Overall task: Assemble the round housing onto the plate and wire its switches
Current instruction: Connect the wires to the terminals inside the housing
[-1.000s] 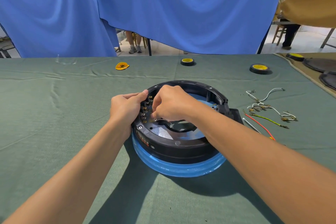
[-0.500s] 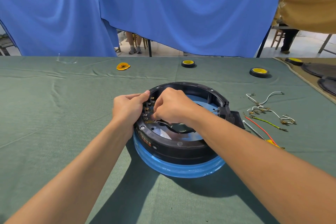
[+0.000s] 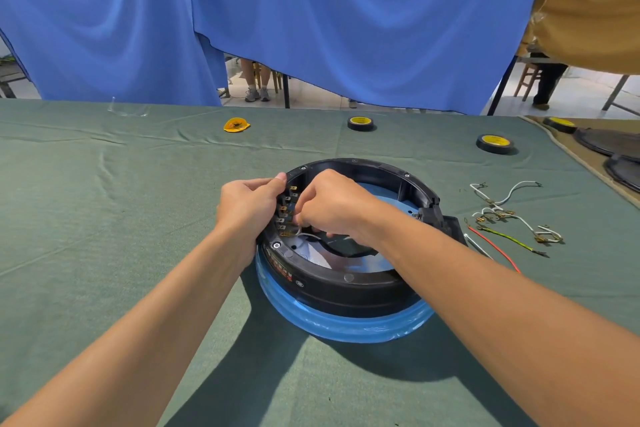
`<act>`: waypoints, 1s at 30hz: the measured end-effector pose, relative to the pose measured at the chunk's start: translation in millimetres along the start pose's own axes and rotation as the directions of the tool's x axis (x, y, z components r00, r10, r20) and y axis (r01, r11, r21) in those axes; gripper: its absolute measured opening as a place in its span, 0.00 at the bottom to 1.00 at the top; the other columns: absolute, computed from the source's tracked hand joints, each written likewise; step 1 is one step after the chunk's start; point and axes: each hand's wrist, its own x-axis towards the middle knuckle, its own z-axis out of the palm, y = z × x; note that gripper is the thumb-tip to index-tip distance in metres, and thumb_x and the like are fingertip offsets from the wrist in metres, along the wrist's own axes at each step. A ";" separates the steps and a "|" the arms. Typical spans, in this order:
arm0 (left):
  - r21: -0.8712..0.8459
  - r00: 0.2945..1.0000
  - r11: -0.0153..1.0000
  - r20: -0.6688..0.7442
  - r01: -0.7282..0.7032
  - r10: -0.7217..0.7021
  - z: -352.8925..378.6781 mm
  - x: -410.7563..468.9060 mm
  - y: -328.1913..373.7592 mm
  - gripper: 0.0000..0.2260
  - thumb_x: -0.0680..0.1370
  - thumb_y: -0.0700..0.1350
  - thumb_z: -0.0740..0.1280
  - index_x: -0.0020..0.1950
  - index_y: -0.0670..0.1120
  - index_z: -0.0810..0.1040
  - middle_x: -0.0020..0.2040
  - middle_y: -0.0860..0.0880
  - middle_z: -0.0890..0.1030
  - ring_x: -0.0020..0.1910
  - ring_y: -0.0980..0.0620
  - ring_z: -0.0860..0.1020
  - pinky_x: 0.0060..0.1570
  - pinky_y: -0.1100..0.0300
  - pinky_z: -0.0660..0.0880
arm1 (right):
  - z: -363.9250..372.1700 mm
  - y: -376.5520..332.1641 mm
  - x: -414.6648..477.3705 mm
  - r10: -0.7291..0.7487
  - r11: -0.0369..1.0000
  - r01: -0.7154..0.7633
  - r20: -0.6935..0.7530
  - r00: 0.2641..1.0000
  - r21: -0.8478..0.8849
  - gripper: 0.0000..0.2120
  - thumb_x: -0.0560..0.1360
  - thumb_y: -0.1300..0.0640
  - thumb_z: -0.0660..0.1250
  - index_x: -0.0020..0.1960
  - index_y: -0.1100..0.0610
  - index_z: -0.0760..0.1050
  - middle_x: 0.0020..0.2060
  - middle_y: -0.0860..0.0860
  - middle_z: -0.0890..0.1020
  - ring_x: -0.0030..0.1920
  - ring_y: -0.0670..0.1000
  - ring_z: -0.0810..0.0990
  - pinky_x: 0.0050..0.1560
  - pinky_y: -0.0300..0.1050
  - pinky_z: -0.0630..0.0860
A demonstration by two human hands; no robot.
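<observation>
A black round housing (image 3: 346, 288) sits on a blue-wrapped plate (image 3: 346, 326) in the middle of the green table. Brass switch terminals (image 3: 289, 208) line its inner left wall. My left hand (image 3: 247, 204) grips the housing's left rim, thumb over the top edge. My right hand (image 3: 332, 208) reaches inside with its fingers curled, pinching a white wire (image 3: 306, 236) close to the terminals. The wire's end is hidden behind my fingers.
Loose white, red and green-yellow wires (image 3: 509, 218) lie to the right of the housing. Two tape rolls (image 3: 495, 143) (image 3: 361, 123) and a yellow scrap (image 3: 236, 124) lie farther back. Black round parts (image 3: 609, 149) sit at the far right. Blue curtains hang behind the table.
My right hand has shifted slightly lower along the row of terminals. My left hand keeps its grip on the rim, and the housing has not moved.
</observation>
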 end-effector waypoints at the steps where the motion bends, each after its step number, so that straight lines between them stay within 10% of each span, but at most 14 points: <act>1: 0.020 0.999 1.000 0.034 -0.012 0.011 -2.9 -0.9 -0.7 0.12 0.78 0.49 0.71 0.57 0.45 0.84 0.51 0.43 0.85 0.52 0.42 0.83 0.59 0.43 0.78 | 0.3 0.0 -0.6 0.004 1.000 -0.004 0.002 1.000 0.001 0.07 0.75 0.61 0.67 0.48 0.58 0.83 0.45 0.55 0.83 0.44 0.52 0.80 0.42 0.47 0.80; 6: -0.007 0.983 0.999 0.177 -0.044 0.045 -19.5 -17.2 -6.6 0.28 0.78 0.50 0.69 0.76 0.45 0.67 0.70 0.51 0.75 0.70 0.52 0.72 0.74 0.51 0.64 | 1.6 -3.8 -1.6 -0.001 0.999 0.001 0.012 1.000 -0.038 0.09 0.78 0.58 0.65 0.52 0.61 0.81 0.45 0.57 0.83 0.42 0.52 0.78 0.39 0.45 0.75; 18: -0.043 0.981 0.980 0.031 -0.192 0.194 -10.0 -52.8 -20.2 0.23 0.71 0.57 0.61 0.58 0.44 0.82 0.72 0.46 0.74 0.75 0.64 0.60 0.77 0.45 0.53 | 0.5 -13.3 1.7 0.052 0.995 -0.047 0.050 0.997 -0.090 0.07 0.78 0.60 0.65 0.50 0.61 0.80 0.45 0.57 0.83 0.37 0.52 0.76 0.34 0.43 0.72; 24: -0.087 0.994 0.991 0.043 -0.100 0.104 -9.7 -52.8 -18.7 0.31 0.69 0.59 0.63 0.67 0.41 0.76 0.69 0.41 0.76 0.71 0.43 0.72 0.75 0.37 0.58 | -8.2 -18.0 4.2 0.081 0.995 -0.073 0.130 0.988 -0.065 0.06 0.76 0.61 0.68 0.48 0.63 0.82 0.39 0.55 0.82 0.35 0.50 0.75 0.36 0.43 0.73; 30: -0.092 0.994 0.991 0.039 -0.095 0.099 -7.6 -58.1 -16.9 0.29 0.70 0.58 0.64 0.65 0.43 0.78 0.69 0.43 0.77 0.71 0.45 0.72 0.75 0.39 0.58 | -4.5 -13.7 4.2 0.089 0.996 -0.092 0.111 0.990 0.019 0.06 0.75 0.63 0.68 0.48 0.64 0.82 0.39 0.57 0.81 0.38 0.52 0.75 0.38 0.45 0.72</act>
